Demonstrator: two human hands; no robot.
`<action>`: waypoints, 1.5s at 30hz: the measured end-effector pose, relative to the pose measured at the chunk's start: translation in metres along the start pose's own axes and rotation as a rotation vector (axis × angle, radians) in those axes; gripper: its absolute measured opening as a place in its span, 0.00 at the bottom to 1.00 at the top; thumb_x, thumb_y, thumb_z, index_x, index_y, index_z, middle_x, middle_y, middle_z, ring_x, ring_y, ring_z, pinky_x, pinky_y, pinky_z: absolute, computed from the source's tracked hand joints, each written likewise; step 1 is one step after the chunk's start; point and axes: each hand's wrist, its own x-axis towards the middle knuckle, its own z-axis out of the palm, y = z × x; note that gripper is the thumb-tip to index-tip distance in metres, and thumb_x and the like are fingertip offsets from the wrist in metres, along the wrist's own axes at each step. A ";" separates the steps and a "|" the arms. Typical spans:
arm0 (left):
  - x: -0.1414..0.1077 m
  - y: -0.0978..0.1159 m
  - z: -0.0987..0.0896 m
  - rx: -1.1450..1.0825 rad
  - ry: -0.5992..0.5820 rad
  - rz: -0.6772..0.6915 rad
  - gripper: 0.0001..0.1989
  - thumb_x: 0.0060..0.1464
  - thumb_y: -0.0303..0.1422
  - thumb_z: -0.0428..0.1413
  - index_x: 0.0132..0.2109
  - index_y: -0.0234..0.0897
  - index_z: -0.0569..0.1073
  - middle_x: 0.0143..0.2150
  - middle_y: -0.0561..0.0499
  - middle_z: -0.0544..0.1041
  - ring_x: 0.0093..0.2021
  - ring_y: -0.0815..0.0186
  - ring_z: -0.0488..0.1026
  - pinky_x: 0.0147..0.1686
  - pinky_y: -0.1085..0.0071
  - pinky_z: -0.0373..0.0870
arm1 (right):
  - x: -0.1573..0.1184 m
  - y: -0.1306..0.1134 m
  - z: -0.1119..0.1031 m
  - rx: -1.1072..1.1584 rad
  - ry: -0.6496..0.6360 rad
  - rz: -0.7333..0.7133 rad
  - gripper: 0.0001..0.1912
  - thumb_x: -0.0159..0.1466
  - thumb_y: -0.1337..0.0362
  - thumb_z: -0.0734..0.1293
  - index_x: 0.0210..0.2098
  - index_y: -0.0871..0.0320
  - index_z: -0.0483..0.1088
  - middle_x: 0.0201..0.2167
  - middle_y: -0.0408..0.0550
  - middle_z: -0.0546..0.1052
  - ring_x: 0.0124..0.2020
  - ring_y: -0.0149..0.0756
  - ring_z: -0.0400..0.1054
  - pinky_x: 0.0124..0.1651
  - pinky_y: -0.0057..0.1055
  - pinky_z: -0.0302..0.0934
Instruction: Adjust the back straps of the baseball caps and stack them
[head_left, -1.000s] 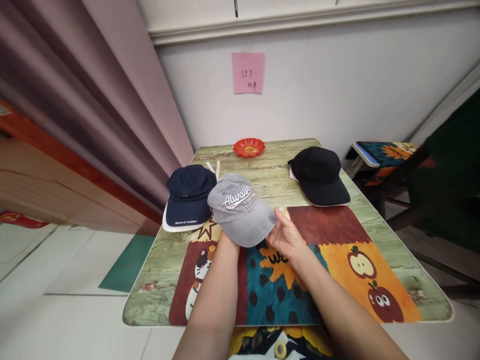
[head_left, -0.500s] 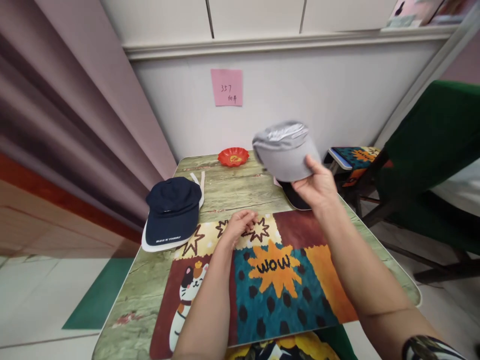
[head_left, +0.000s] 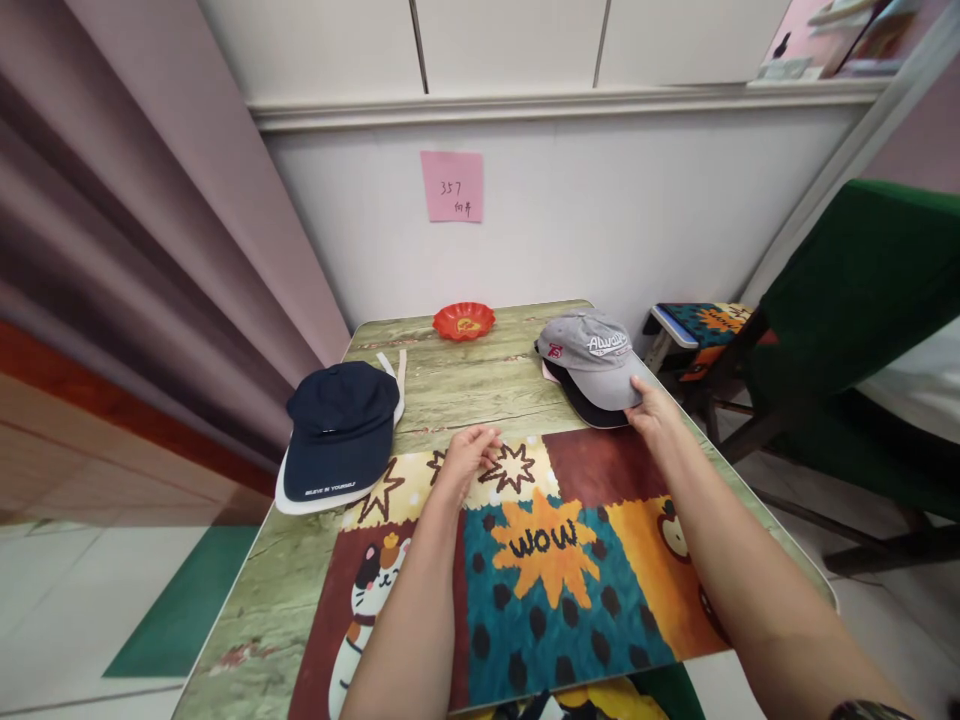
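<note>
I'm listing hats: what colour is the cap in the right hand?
The cap is grey, best seen in the head view.

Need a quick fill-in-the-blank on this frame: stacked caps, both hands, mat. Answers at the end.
1. The upper cap, with its brim in the right hand, is coloured ____.
2. The lower cap, partly covered by it, is coloured ____.
3. The left hand, unlike the right, holds ____.
4. The orange burst on the mat bears the word ____.

Missing words: gray; black; nothing; WOW.
</note>
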 end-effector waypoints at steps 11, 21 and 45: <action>0.002 -0.002 -0.002 -0.006 0.019 -0.014 0.14 0.52 0.38 0.67 0.38 0.30 0.78 0.30 0.48 0.78 0.22 0.74 0.71 0.21 0.78 0.68 | -0.004 0.013 0.002 0.028 0.177 -0.015 0.14 0.56 0.80 0.68 0.35 0.56 0.69 0.32 0.38 0.80 0.33 0.28 0.77 0.39 0.28 0.76; 0.002 -0.002 -0.001 -0.009 0.020 -0.013 0.12 0.53 0.37 0.66 0.38 0.31 0.78 0.30 0.48 0.79 0.22 0.74 0.71 0.22 0.78 0.69 | -0.043 0.016 -0.020 -0.183 0.114 0.046 0.10 0.55 0.70 0.75 0.30 0.58 0.70 0.24 0.45 0.79 0.27 0.37 0.78 0.28 0.28 0.76; 0.000 -0.003 -0.001 -0.014 0.028 0.001 0.09 0.57 0.33 0.62 0.40 0.29 0.77 0.30 0.48 0.78 0.23 0.74 0.71 0.23 0.78 0.71 | -0.065 0.014 -0.044 -0.619 0.081 -0.014 0.14 0.61 0.57 0.71 0.23 0.58 0.70 0.18 0.49 0.76 0.19 0.36 0.71 0.23 0.29 0.65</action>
